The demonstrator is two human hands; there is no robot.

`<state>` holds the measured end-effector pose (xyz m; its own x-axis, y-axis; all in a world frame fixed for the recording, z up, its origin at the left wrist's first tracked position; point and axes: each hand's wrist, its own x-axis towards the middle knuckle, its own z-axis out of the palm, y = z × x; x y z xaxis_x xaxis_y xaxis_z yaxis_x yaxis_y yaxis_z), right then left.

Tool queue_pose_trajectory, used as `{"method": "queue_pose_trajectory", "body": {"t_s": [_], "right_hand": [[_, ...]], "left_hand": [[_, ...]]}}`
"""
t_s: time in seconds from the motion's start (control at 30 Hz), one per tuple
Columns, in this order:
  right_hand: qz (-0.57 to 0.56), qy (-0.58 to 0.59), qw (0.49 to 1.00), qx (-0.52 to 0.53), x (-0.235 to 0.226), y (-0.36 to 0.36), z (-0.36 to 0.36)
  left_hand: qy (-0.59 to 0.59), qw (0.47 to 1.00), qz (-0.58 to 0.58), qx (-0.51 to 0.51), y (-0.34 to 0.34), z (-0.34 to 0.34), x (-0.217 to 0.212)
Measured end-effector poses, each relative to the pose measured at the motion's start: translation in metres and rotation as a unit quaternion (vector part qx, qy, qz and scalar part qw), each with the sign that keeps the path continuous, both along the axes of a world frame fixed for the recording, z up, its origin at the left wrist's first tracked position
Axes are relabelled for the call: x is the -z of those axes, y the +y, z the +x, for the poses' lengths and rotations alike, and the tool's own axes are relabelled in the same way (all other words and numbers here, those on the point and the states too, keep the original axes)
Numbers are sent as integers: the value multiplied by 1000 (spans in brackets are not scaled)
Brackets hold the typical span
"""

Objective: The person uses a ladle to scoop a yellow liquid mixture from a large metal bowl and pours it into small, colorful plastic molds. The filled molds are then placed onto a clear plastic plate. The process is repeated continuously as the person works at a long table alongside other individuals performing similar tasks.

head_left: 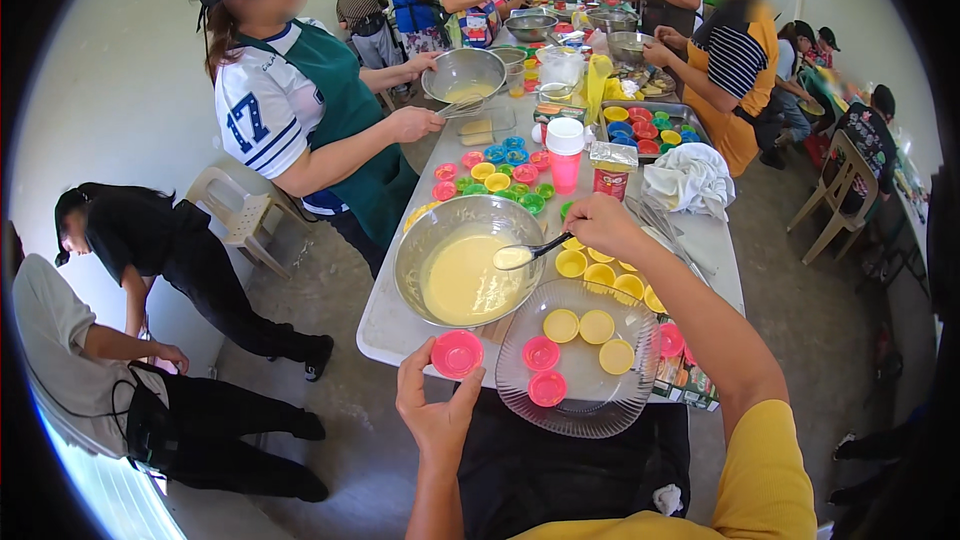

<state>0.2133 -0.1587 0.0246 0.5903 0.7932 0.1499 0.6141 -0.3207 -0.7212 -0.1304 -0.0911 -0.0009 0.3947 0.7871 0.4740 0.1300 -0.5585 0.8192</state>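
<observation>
Low at the table edge, a pink cup (457, 353) is pinched in the left hand (437, 418), just beside the clear plate (590, 410). A spoon (528, 255) of yellow batter is gripped by the right hand (600, 225) over the steel bowl (420, 250).

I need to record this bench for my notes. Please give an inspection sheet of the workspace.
Surface: white table, crowded.
Job's things: steel bowl of yellow batter; spoon over it; pink cup; glass plate with five filled cups, yellow and pink.
Clutter: loose coloured cups, white cloth, pink bottle, tray of cups.
Grippers: left hand holds the pink cup; right hand holds the spoon.
Cables: nothing seen.
Surroundings: several people at work, plastic chairs, concrete floor.
</observation>
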Motion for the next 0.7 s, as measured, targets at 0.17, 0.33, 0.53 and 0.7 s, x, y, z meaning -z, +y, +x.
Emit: {"method": "queue_pose_trajectory", "body": {"t_s": [0.17,0.33,0.53,0.7], "right_hand": [[-14,3,1000,9,-6,-9,-2],[-20,-3,1000,12,-9,-20,2],[-23,-9,999,22,-8,-29,9],[-50,-19,998,20,-18,-36,10]], "left_hand": [[-13,1000,0,7,3,9,1],[-9,1000,7,8,7,15,0],[-12,1000,2,11,10,22,1],[-17,1000,-3,11,14,25,0]]}}
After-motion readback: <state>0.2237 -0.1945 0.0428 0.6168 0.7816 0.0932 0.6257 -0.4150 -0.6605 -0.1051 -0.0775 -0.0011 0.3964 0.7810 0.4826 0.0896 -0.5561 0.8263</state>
